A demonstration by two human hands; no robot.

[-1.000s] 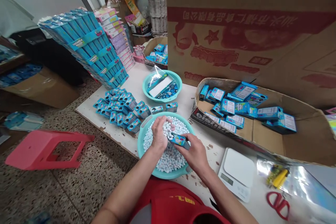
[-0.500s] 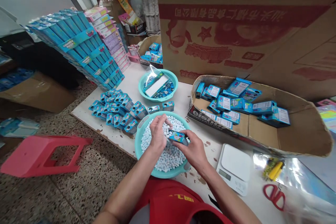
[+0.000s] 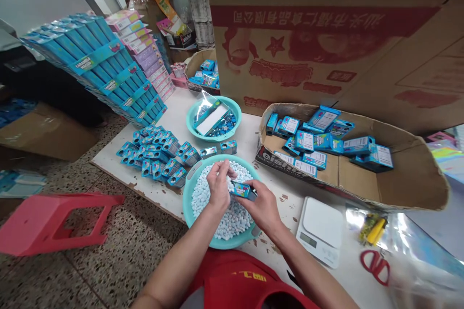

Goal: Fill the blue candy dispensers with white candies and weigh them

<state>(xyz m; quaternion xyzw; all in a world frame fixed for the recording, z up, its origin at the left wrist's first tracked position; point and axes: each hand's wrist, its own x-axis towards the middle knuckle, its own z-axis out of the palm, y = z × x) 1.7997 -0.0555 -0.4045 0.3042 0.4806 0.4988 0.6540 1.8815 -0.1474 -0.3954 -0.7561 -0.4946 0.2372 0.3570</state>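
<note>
Okay, head view: your right hand grips a little blue box between thumb and fingers, tilted over the basin. Your left hand is cupped, fingers curled round some white pellets right at the box's end; how many it holds, can't tell. More pellets fill the basin below.

Box looks like light, thin card: stiffish, a bit slick, likely to dent if you squeeze. Best hold is by the long sides near the far end, open end left free. Pellets look small, hard and smooth, so they probably roll and slip out through gaps; keep the palm deep and the fingers together.

Surface: white table, paint chipped, brown patches showing. Upright boxes cluster beyond the basin to your left, with a second basin behind it. Scale and red scissors sit to your right, near an open carton of blue boxes.

Room: speckled floor, red stool beside the table, tall blue stack at back left.
</note>
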